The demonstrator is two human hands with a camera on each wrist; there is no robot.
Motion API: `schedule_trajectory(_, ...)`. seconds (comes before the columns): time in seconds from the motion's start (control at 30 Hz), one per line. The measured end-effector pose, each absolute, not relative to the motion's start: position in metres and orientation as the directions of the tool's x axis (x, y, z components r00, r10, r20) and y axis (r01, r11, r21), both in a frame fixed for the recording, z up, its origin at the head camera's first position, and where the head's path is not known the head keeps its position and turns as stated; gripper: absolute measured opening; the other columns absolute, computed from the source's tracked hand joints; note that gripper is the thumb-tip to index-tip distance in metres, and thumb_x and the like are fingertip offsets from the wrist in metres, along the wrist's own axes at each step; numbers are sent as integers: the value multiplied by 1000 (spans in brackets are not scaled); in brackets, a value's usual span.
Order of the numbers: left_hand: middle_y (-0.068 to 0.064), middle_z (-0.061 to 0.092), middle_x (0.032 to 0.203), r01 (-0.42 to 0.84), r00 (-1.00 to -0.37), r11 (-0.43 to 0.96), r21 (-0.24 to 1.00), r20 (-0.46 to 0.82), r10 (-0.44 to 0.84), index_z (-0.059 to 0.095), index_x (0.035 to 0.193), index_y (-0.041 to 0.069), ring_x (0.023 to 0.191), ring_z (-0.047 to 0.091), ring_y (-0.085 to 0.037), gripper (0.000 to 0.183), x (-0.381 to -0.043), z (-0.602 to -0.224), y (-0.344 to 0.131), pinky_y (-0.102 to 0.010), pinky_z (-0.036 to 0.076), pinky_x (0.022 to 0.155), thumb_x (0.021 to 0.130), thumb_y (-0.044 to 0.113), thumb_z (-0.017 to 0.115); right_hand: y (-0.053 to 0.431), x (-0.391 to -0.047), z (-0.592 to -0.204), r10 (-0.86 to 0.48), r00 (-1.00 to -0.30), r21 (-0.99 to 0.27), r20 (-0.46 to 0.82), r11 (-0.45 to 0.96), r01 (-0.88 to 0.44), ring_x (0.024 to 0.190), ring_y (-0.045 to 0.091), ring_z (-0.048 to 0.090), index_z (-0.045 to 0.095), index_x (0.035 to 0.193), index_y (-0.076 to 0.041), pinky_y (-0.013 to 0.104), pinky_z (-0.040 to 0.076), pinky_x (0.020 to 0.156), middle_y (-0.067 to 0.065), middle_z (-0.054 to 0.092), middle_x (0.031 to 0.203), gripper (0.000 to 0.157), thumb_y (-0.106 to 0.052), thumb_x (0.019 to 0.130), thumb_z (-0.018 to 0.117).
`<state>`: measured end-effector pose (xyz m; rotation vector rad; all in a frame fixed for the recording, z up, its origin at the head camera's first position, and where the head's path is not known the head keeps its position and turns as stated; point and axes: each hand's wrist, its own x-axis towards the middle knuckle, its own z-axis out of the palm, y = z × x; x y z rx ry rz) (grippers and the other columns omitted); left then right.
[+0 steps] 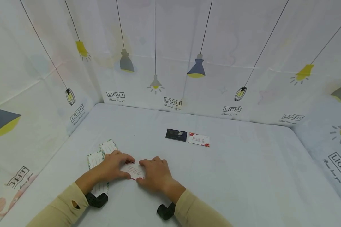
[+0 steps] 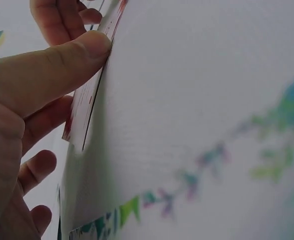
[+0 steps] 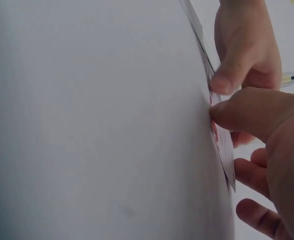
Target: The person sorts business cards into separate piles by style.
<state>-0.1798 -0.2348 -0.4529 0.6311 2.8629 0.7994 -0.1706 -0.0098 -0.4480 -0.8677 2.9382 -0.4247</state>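
A white business card with red flower corners point(image 1: 134, 171) lies between both hands, left of centre on the white table. The left hand point(image 1: 114, 165) holds its left end by the long edges, thumb on the near edge and fingers on the far one. From the other end, the right hand point(image 1: 156, 173) grips the card the same way. In the left wrist view the left thumb presses the edge of the card point(image 2: 84, 112). The right wrist view shows the right thumb at the edge of the card point(image 3: 225, 152), near the left thumb. Fingers hide both card ends.
Several white cards with leafy green borders point(image 1: 95, 159) lie under and beyond the left forearm. Farther back, a black card point(image 1: 176, 135) sits beside a white card with red flowers point(image 1: 199, 139). A lamp-printed white curtain point(image 1: 210, 94) stands along the table's far edge.
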Motion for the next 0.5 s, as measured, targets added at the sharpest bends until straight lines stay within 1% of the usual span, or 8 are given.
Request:
schedule_trajectory(0.2,14,61,118,370,-897,770,521,-16,442,68,124,26,111,46,-18,51,-180,-452,-240,-48,33,90,77,32,87,-1,-174,-448,-554,-832,-295,12,793,-532,108,19,53,62,137,-20,40,39,90,-8,66,126,56,-45,88,71)
schedule_trajectory(0.37,14,60,115,379,-895,766,519,-5,446,70,124,28,108,46,-16,45,-180,-453,-241,-45,35,88,81,31,84,5,-176,-446,-563,-826,-329,7,779,-534,110,20,53,62,137,-19,39,39,92,-7,66,127,55,-42,89,71)
schedule_trajectory(0.5,15,61,113,394,-889,760,518,6,457,71,123,28,106,47,-15,44,-180,-453,-240,-43,35,87,81,32,84,8,-177,-445,-568,-823,-342,12,771,-538,110,20,53,62,137,-19,38,39,91,-6,66,127,54,-41,89,71)
